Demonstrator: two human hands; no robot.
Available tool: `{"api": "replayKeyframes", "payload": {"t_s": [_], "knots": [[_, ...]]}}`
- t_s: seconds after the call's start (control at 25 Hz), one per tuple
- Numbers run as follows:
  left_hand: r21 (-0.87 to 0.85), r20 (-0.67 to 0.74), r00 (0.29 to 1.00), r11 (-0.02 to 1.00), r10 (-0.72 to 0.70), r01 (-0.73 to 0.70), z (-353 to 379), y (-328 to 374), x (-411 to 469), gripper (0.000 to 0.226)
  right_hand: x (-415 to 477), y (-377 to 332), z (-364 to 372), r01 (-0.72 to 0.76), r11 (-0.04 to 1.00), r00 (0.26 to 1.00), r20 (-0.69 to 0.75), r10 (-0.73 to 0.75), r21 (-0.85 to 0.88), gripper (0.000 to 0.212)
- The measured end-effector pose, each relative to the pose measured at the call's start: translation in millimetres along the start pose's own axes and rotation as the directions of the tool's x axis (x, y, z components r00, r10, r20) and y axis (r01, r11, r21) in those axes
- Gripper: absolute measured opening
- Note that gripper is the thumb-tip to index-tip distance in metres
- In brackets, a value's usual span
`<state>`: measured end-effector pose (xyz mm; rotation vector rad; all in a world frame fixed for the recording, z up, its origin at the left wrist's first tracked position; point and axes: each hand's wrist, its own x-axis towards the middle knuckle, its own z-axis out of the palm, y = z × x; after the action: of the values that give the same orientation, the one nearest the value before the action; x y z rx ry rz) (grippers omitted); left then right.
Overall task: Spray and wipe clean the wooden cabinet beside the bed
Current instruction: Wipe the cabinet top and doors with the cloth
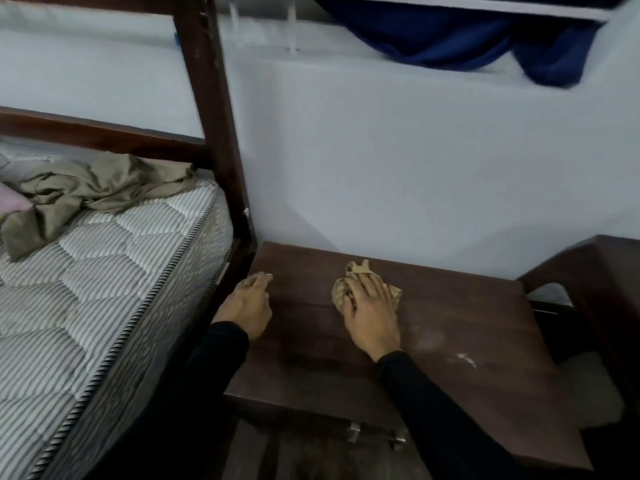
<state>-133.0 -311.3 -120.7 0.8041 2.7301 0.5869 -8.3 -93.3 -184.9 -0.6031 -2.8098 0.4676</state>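
wiping best done with the right hand (372, 315) pressed flat on the bunched cloth (349, 289) at mid-back of the cabinet (450, 306) top beside the bed (104, 289), left hand (247, 304) resting loosely spread for bracing, sweeping toward the pale smudges (446, 348).

A pale blue-grey wall (398, 161) filled the view; at nine o'clock stood a dark bed frame (211, 109) with striped mattress (104, 271) — navy curtain (467, 39) hung at one o'clock
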Motion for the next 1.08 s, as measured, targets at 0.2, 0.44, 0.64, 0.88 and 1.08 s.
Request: {"api": "replayKeyframes", "payload": {"t_s": [0.2, 0.44, 0.64, 0.88, 1.08], "knots": [[0.01, 0.088, 0.982, 0.986, 0.165, -0.167, 39.2, 77.2, 18.6, 0.047, -93.6, 168.5, -77.6, -0.385, 0.92, 0.91, -0.198, 0.364, -0.077, 0.049], [0.037, 0.134, 0.964, 0.971, 0.229, -0.236, 61.0, 117.1, 23.5, 0.048, -102.3, 133.6, -62.7, -0.641, 0.768, 0.737, -0.289, 0.611, -0.012, 0.059], [0.082, 0.114, 0.98, 0.982, 0.163, -0.173, 48.1, 88.0, 36.5, 0.048, -86.0, 1.5, -16.8, 0.089, 0.995, 0.993, 0.07, -0.092, 0.051, 0.047], [0.122, 0.083, 0.99, 0.984, 0.117, -0.126, 35.3, 61.0, 34.2, 0.047, -57.9, 110.9, -54.0, -0.298, 0.951, 0.955, -0.033, 0.296, -0.088, 0.051], [0.103, 0.056, 0.996, 0.991, 0.076, -0.081, 29.5, 32.3, 30.4, 0.046, -34.5, -10.7, -28.1, 0.072, 0.997, 0.991, 0.111, -0.072, 0.004, 0.049]]}}
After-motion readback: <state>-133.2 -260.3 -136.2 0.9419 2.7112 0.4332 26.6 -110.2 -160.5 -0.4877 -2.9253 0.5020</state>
